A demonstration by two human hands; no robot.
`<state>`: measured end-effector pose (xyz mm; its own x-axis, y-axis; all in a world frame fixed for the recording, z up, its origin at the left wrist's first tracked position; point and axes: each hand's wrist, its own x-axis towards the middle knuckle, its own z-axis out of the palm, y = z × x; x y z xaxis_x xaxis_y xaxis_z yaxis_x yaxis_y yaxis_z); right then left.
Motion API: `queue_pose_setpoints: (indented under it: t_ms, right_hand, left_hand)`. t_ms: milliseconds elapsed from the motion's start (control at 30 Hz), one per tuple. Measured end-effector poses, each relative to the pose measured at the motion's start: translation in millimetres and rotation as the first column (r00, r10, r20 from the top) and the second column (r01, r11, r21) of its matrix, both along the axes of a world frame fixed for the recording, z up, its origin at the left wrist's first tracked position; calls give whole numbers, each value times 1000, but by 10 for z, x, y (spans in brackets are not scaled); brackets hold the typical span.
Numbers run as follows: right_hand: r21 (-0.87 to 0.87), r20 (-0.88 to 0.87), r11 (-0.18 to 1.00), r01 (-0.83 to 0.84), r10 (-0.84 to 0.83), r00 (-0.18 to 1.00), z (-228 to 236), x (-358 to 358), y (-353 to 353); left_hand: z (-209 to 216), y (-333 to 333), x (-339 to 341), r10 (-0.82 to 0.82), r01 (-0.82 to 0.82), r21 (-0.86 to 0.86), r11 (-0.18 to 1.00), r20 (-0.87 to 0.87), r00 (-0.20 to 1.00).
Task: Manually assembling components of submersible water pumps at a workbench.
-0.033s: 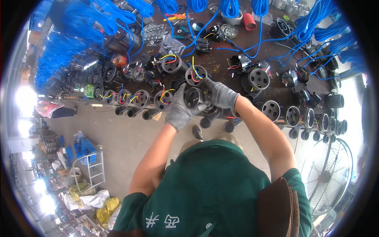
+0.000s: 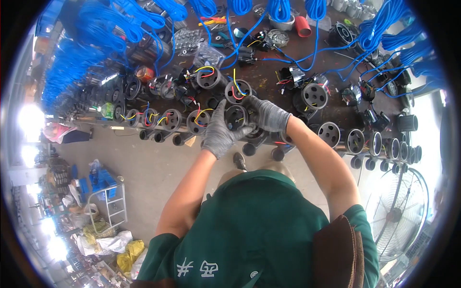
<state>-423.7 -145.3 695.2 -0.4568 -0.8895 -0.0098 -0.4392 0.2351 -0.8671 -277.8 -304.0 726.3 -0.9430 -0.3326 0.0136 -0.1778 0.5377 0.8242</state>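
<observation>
Left hand shifted slightly, black housing gripped among wired housings.

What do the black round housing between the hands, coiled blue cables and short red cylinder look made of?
Black round housing: probably moulded plastic; matte, no metallic glint.
Coiled blue cables: likely plastic-sheathed; smooth, bending in loops.
Short red cylinder: plastic or painted metal; smooth, uniform colour leaves it open.
</observation>
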Motion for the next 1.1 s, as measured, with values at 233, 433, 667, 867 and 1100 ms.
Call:
queue_pose_setpoints:
  t_ms: [233, 433, 667, 867, 1100]
  right_hand:
    - [169, 96, 984, -50, 34, 995, 210, -66, 163]
    - [-10, 203, 998, 61, -58, 978, 267, -57, 291]
    - [312, -479, 933, -182, 320, 818, 506, -101, 373]
    - [494, -331, 868, -48, 240, 913, 578, -41, 154]
    - [211, 178, 970, 116, -155, 972, 683, -93, 27]
  left_hand:
    - [-235, 85, -143, -39, 41, 75, 996, -26, 999]
    - [-116, 224, -139, -67, 78, -286, 955, 47, 997]
    - [-98, 364, -197, 8, 59, -402, 914, 164, 986]
    - [-58, 427, -189, 35, 81, -488, 869, 223, 974]
    - [324, 428, -160, 9, 268, -496, 826, 487, 873]
